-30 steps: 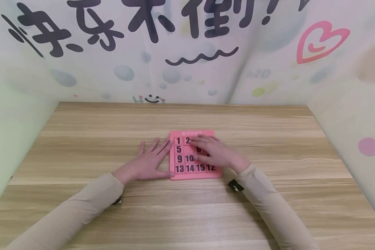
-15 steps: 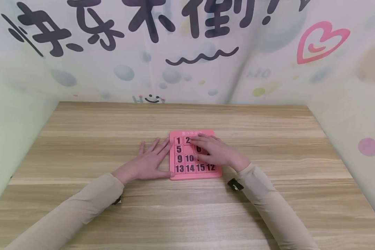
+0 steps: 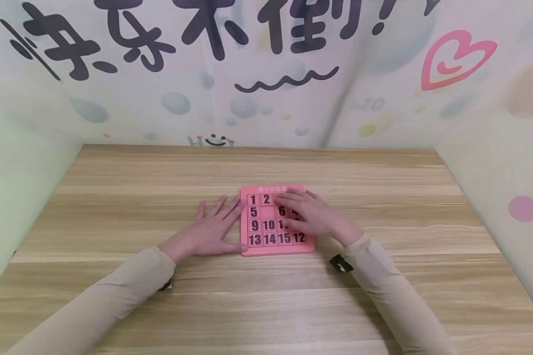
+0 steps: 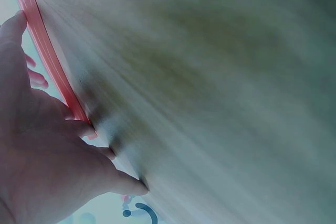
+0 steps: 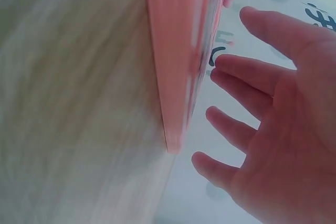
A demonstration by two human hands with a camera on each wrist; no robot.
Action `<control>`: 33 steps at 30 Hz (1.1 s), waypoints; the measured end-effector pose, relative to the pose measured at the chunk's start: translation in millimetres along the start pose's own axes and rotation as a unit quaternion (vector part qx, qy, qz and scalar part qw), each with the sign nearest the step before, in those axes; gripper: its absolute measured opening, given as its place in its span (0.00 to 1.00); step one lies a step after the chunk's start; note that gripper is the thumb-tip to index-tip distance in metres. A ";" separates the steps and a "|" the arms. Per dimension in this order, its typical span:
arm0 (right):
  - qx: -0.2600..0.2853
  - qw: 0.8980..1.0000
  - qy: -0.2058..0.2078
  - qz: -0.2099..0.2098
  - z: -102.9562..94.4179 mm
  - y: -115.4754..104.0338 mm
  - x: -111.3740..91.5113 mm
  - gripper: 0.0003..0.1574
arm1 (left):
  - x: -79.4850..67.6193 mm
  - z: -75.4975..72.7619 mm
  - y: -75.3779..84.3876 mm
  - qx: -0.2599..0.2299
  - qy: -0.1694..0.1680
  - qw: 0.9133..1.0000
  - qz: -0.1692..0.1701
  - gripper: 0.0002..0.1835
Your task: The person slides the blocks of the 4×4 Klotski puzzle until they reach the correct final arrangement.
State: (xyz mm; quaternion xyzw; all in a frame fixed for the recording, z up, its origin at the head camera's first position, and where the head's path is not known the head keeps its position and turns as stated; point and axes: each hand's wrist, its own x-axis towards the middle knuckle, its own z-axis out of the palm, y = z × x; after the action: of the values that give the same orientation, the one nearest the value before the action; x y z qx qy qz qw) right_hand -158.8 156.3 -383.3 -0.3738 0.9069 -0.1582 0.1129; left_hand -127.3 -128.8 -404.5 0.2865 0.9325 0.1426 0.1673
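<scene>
A pink number slide puzzle [image 3: 277, 251] lies flat on the wooden table. Tiles 1, 2, 5, 9, 10 and the bottom row 13, 14, 15, 12 show clearly. Between the 5 tile [image 3: 253, 212] and the 6 tile [image 3: 282, 211] is a vacant slot. My left hand [image 3: 209, 233] lies with fingers spread at the frame's left side, its thumb and fingertips at the edge. Over the right half of the puzzle, my right hand [image 3: 317, 217] holds its fingers loosely extended and covers several tiles. The right wrist view shows those fingers [image 5: 236, 129] apart, nothing gripped.
The wood-grain table [image 3: 169, 167] runs back to a white wall [image 3: 160, 123] printed with black characters and dots. Pale side walls flank it. A black wrist strap piece [image 3: 341, 264] hangs beneath the right sleeve.
My right hand has shifted slightly to the right, uncovering more of the 6 and 11 tiles. The left hand stays in place, and the tiles in view keep their positions.
</scene>
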 end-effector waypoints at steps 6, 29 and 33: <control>-0.005 1.000 -0.004 -0.003 -1.0 -0.2 -4.8 0.36 | -0.2 0.1 -0.1 0.000 0.000 1.000 0.000 0.57; -0.013 1.000 -0.012 0.005 1.0 -1.8 -23.3 0.37 | -0.9 -0.7 1.6 -0.003 0.005 1.000 0.004 0.56; -0.016 1.000 -0.010 0.003 2.5 -1.3 -24.8 0.36 | -0.9 -1.0 1.9 -0.004 0.004 1.000 0.005 0.56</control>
State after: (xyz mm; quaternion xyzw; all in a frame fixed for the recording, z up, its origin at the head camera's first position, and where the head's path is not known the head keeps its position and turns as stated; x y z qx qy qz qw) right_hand -139.9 172.6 -383.0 -0.3740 0.9095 -0.1394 0.1163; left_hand -126.1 -127.9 -402.7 0.2895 0.9314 0.1479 0.1639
